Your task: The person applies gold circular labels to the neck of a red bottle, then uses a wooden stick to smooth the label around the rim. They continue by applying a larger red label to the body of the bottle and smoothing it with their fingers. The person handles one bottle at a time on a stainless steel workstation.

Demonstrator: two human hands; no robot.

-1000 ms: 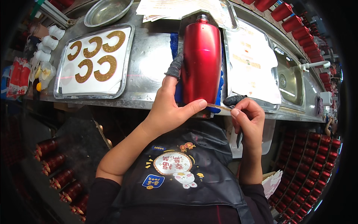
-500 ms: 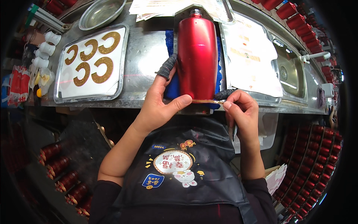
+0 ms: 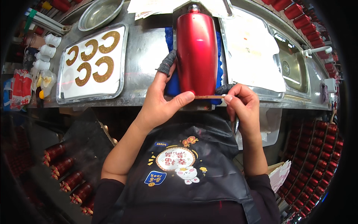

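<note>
Since a second ago my left thumb has shifted leftward along the base of the red bottle [image 3: 196, 52], and the thin strip [image 3: 209, 97], slanted then, runs nearly level across that base. The bottle's long axis goes from the worktop's [image 3: 146, 56] near edge toward its far edge, neck pointing away from me, a blue cloth [image 3: 173, 87] beneath. It lies between my hands: my left [image 3: 163, 99] spread wide, sleeved finger against its left side, thumb at the strip; my right [image 3: 244, 106] narrowed, pinching the strip's right end. Leftward sits a tray [image 3: 123, 59] of gold C-shaped pieces [image 3: 111, 69]; rightward, papers [image 3: 248, 56], then a sink [image 3: 296, 76].
</note>
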